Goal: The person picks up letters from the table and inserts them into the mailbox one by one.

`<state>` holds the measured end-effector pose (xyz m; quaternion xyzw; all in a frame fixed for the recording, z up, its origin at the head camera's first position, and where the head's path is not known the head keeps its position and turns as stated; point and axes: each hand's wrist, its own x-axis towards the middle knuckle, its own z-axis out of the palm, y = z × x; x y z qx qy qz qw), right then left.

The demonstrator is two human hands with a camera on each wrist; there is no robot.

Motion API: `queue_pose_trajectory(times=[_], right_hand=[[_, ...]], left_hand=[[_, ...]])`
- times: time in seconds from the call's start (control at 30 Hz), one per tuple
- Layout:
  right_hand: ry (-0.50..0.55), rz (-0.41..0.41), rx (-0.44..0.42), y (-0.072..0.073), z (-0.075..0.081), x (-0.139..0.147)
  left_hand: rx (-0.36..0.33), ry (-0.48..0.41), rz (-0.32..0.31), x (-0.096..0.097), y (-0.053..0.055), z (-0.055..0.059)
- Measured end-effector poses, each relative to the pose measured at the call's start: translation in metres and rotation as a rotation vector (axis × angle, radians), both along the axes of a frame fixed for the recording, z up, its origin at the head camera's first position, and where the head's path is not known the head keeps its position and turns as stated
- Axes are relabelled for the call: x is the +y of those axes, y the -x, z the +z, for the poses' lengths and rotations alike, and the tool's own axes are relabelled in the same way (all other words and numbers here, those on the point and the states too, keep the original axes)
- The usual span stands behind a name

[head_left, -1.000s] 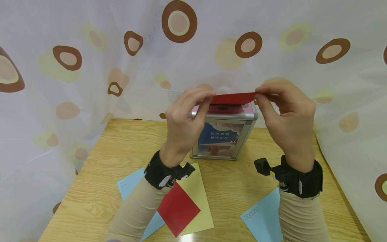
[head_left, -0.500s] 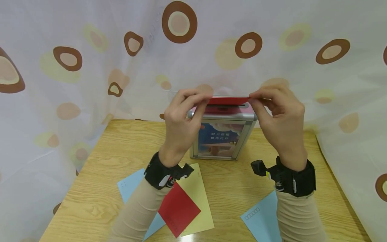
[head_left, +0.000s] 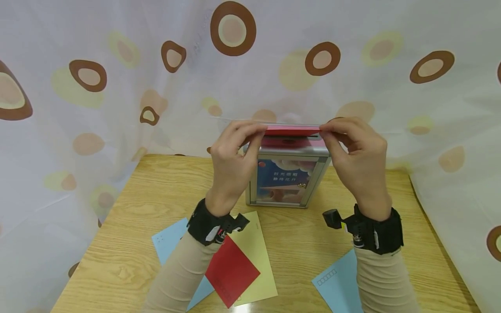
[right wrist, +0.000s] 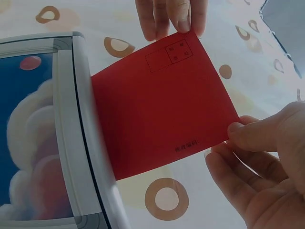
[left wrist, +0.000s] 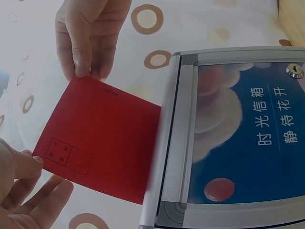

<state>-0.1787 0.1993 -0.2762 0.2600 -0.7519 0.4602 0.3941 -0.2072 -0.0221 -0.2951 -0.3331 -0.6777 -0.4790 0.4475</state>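
A red envelope (head_left: 292,130) is held upright over the top of a metal-framed letter box (head_left: 287,178) with a blue picture door and a small lock. My left hand (head_left: 236,163) pinches its upper left corner between thumb and fingers; my right hand (head_left: 358,161) pinches the upper right corner. In the left wrist view the envelope (left wrist: 102,138) shows a printed stamp square, and its lower edge is hidden behind the box's top rim (left wrist: 164,157). From the right wrist view, the envelope (right wrist: 162,105) likewise passes behind the rim. Whether it is inside the slot I cannot tell.
On the wooden table (head_left: 297,256) lie another red envelope (head_left: 232,271), a yellow envelope (head_left: 260,261) under it, and blue envelopes, one (head_left: 170,237) by the left forearm and one (head_left: 338,280) by the right. A patterned curtain (head_left: 242,87) hangs behind the box.
The red envelope has come down and levelled out above the box top. My right hand has moved left and slightly down, my left hand slightly left and down, both keeping their pinch.
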Motion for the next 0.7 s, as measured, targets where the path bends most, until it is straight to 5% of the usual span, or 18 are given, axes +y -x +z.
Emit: queue_pose_trajectory(times=[0.7], right_hand=[[-0.025,-0.016,-0.046,0.009,-0.012,0.006]], left_hand=[[-0.076,-0.017,-0.011,0.001,0.007,-0.015]])
